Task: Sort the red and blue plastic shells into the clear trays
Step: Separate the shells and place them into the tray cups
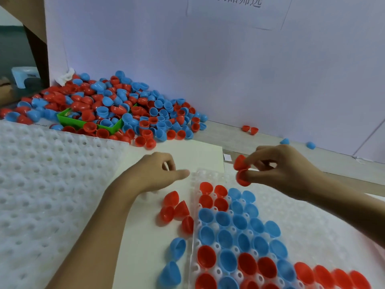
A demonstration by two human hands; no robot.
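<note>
Two red shells (241,171) are pinched in the fingertips of the right hand (279,165), one above the other, just above the far end of the clear tray (210,176). The shells are smooth, glossy plastic half-domes, rounded to a blunt point on the closed side and open on the other. The left hand (158,172) is held over the white board (187,151) with its fingers loosely curled, the thumb extended toward the tray's far corner; nothing is seen gripped in it. The tray's pockets are occupied by red and blue shells set open side up: red shells at the far left, a blue block in the middle, and mixed rows near the bottom edge of the view. The farthest row of pockets is unfilled. Four loose red shells (177,209) lie on the board just beside the tray's left edge, and two loose blue shells (174,259) lie nearer the camera along the same edge. A large mixed heap of shells (116,105) is piled against the white back panel (229,65), spilling over a green bin (87,124). A stack of dimpled white trays (48,174) fills the left side. Bare board remains between the heap and the hands; a few stray shells lie at the panel's foot to the right.
</note>
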